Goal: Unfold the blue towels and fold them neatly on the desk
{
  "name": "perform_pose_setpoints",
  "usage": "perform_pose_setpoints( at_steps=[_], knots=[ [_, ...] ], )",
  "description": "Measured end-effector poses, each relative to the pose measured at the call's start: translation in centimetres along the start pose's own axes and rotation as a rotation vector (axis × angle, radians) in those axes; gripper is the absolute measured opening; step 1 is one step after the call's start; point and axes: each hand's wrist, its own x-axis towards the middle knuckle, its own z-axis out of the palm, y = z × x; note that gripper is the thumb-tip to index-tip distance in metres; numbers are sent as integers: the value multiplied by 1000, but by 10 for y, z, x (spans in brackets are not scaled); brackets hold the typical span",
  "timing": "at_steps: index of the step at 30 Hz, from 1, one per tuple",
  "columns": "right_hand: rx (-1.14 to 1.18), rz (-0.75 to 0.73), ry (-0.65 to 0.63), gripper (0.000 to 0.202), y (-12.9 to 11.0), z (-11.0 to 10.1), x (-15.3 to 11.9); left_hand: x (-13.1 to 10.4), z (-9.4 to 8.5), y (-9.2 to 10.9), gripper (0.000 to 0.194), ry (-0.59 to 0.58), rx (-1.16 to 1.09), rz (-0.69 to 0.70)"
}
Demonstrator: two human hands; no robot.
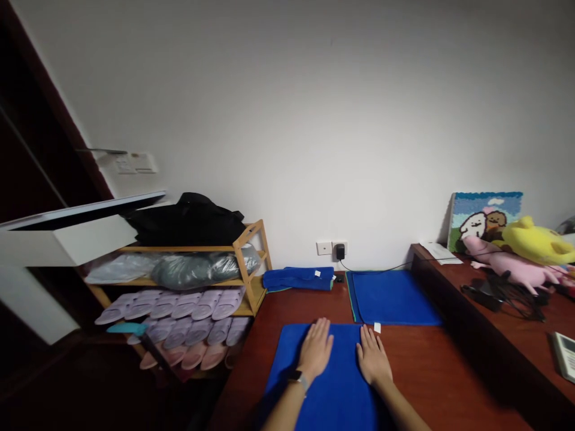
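Note:
A blue towel [338, 383] lies spread out on the reddish-brown wooden table in front of me. My left hand [317, 347] rests flat near its far edge, fingers stretched forward, with a watch on the wrist. On the towel's right side my right hand [372, 356] is also flat, palm down, its fingertips by the far right corner. Neither hand grips anything. Beyond them, a second blue towel [390, 296] with a green edge and white tag lies flat at the back right. Folded blue towels [299, 278] sit against the wall at the back left.
A wooden shoe rack [249, 269] with several slippers [184, 304] and a black bag [188, 221] stands left. On the raised desk at right are a pink plush toy [512, 266], a yellow plush toy [536, 239] and cables [516, 296]. A charger [340, 251] is plugged into the wall.

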Motion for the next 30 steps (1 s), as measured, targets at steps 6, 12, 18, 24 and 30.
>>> perform_pose_setpoints(
  at_steps=[6, 12, 18, 24, 30],
  knots=[
    [-19, -29, 9, 70, 4, 5, 2, 20, 42, 72, 62, -134, -123, 52],
    [-13, 7, 20, 71, 1, 4, 2, -5, 17, -16, 68, -165, -8, -178],
    [-38, 15, 21, 71, 0, 6, 1, -39, -9, -101, 68, -146, 131, -335],
    [-43, 37, 0, 70, -3, 6, 6, -37, -12, -100, 66, -147, 131, -366],
    [-19, 17, 6, 70, -1, 5, 7, -36, -17, -103, 66, -148, 158, -374]
  ],
)
